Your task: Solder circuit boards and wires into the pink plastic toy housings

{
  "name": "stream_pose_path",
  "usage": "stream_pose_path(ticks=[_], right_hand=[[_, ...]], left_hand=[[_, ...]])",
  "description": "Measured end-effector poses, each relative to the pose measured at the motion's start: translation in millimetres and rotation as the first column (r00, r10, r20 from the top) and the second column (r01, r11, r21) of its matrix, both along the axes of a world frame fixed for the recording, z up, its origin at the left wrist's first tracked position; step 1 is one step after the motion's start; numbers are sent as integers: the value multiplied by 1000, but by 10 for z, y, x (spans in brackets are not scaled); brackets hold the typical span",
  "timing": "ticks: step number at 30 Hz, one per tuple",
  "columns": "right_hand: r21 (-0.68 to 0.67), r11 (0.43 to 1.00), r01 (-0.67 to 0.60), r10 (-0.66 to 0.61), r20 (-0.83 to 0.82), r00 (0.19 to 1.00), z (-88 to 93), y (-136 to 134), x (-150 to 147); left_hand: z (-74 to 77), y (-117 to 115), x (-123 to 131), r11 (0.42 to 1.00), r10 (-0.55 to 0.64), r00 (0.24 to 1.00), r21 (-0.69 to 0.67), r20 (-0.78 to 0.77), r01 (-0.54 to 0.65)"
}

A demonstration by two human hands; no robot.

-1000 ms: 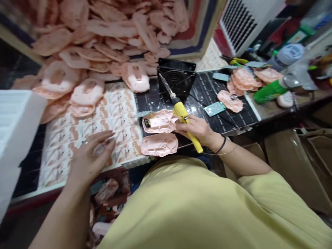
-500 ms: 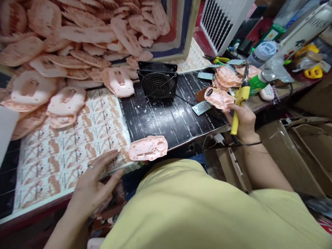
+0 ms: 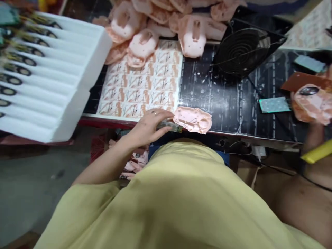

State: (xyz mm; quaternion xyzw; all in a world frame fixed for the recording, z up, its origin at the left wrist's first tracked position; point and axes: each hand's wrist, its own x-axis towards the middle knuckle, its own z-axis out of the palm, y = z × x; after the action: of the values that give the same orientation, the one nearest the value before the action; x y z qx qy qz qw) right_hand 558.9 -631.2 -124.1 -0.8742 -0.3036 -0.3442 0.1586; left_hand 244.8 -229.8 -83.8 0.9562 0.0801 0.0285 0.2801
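Note:
A pink plastic shell (image 3: 192,120), its hollow side up, lies at the front edge of the black tabletop. My left hand (image 3: 149,127) reaches its left end, fingers stretched out and thumb apart; the fingertips are at the rim, and I cannot tell whether they touch. At the right edge my right hand (image 3: 314,138) is blurred and partly cut off, with the yellow handle of a soldering iron (image 3: 316,152) in it. The iron's tip is out of view. Just above its fingers sits another pink shell (image 3: 315,102) with a round dark speaker in it.
A black fan (image 3: 240,52) stands behind the tabletop's middle. Pink shells (image 3: 142,45) pile up at the back. A white foam tray (image 3: 70,79) with several small speakers overhangs the left. Green circuit boards (image 3: 275,104) lie right, near a printed sheet (image 3: 140,83) further left.
The view has swung left, bringing the foam tray in and pushing my right hand to the edge. My left hand has moved closer to the front shell's left end.

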Motion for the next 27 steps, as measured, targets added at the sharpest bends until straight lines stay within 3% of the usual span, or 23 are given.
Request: stream_pose_path(ticks=[2,5,9,14,16,18,21,25,27], right_hand=[[-35,981,-190,192,77,978,-7,217,-194],[-60,944,-323,328,98,940,19,646,-465],[-7,876,-482,482,76,873,69,1133,-638],[48,781,-623,618,83,782,68,1405,-611],[90,718,-690,689,51,723,24,1472,-556],[129,663,-737,744,-13,668,-27,1524,-515],[124,650,-750,759,-66,647,-82,1574,-513],[69,714,-696,699,-17,715,-98,1668,-568],[49,724,-688,686,56,725,-96,1739,-588]], left_hand=[[-18,-9,16,1000,5,1000,-24,14,-5],[-5,-49,22,998,29,999,-58,44,-26],[181,-24,-107,965,180,984,-193,-18,-180],[691,225,-720,887,339,910,-243,-238,-394],[859,302,-1066,874,374,867,-187,-328,-448],[922,331,-1391,890,385,831,-76,-400,-449],[756,328,-1774,898,409,753,79,-515,-434],[171,297,-2093,894,356,597,75,-719,-442],[-118,259,-2152,880,383,496,144,-779,-453]])
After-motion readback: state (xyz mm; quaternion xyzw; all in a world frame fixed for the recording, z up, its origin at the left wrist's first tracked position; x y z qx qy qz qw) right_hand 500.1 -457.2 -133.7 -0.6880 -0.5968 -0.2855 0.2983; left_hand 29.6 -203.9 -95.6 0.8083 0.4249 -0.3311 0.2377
